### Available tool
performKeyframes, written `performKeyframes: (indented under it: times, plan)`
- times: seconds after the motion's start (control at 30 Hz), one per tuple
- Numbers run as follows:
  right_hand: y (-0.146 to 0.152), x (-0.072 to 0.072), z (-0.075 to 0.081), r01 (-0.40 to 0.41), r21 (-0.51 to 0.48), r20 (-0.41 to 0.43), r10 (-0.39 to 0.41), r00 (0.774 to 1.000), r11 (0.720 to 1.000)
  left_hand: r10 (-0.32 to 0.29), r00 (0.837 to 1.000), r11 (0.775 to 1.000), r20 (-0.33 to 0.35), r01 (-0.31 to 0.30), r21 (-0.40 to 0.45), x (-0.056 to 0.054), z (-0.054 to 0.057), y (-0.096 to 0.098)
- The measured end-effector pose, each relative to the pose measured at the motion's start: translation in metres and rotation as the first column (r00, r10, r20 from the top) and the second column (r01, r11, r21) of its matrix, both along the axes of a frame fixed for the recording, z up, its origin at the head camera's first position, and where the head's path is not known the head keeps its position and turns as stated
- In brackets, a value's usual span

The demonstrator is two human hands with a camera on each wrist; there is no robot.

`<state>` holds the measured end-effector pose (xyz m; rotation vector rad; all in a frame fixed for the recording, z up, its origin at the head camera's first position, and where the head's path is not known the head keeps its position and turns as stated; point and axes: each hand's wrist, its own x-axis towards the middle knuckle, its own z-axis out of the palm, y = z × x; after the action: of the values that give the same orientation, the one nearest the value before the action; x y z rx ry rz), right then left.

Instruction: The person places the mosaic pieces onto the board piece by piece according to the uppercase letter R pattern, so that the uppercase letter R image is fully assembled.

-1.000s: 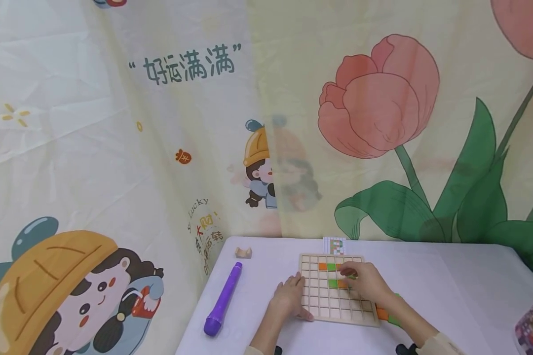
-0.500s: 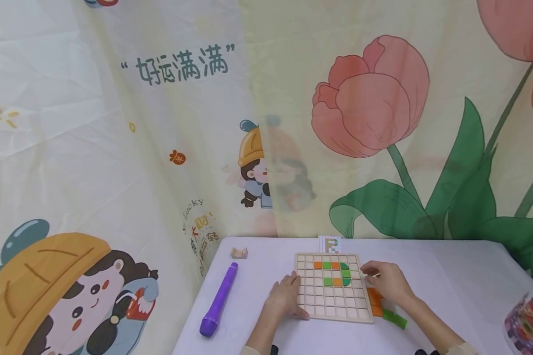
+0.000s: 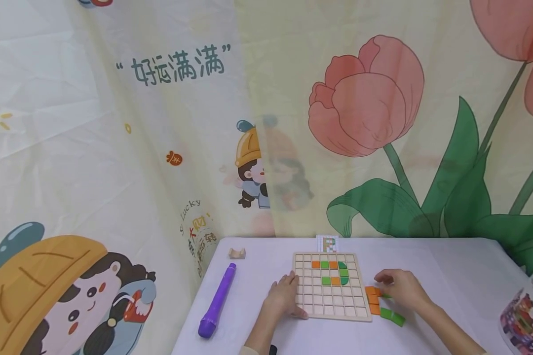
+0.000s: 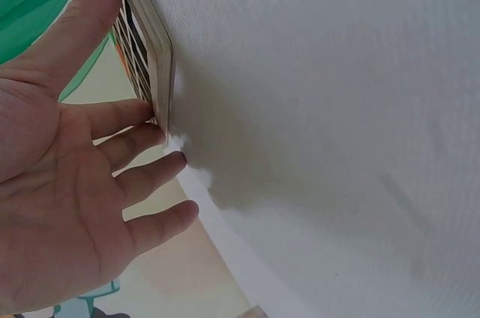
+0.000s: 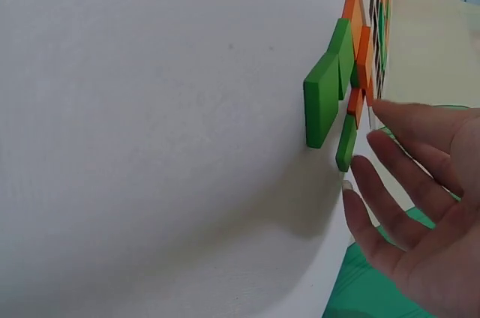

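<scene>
A wooden grid board lies on the table, with several orange and green tiles set in its upper cells, some with rounded corners. My left hand rests at the board's left side; in the left wrist view the thumb and fingertips touch its edge, the fingers fairly straight. My right hand hovers right of the board, fingers loosely bent, with nothing between them. Beneath and beside it lie loose orange tiles and green tiles. In the right wrist view the fingertips are close to a green tile.
A small pattern card sits behind the board. To the left are a purple microphone-shaped stick and a small notched wooden block. A printed plastic jar stands at the right. Patterned curtains hang behind the table.
My right hand has left the tiles on the board and moved right and toward me, to the loose tiles. The left hand keeps its place at the board; the head view has shifted slightly.
</scene>
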<state>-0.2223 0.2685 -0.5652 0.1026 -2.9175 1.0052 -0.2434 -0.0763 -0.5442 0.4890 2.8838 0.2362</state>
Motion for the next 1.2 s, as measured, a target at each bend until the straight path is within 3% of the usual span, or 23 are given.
performKeyframes:
  times: [0.07, 0.3, 0.57, 0.97, 1.2]
  plan:
    - [-0.001, 0.000, -0.001, -0.010, 0.003, 0.019, 0.009, 1.000, 1.000, 0.005, 1.000, 1.000, 0.002, -0.005, 0.007, 0.002, 0.004, 0.000]
    - [-0.003, -0.003, -0.008, -0.023, 0.032, 0.047, 0.021, 0.999, 0.999, 0.006, 1.000, 1.000, -0.014, -0.006, 0.000, 0.000, -0.001, -0.001]
    - [-0.002, -0.001, -0.008, -0.015, 0.028, 0.008, 0.015, 1.000, 1.000, 0.008, 1.000, 1.000, 0.006, -0.007, -0.008, 0.002, 0.004, 0.000]
    - [0.000, 0.000, -0.008, -0.017, 0.006, -0.039, 0.018, 0.999, 1.000, 0.010, 1.000, 1.000, -0.002, -0.010, 0.002, -0.001, 0.001, -0.001]
    - [-0.002, -0.004, 0.005, -0.034, -0.028, -0.080, 0.032, 0.996, 0.999, 0.022, 1.000, 1.000, 0.005, -0.022, -0.019, -0.002, -0.005, 0.000]
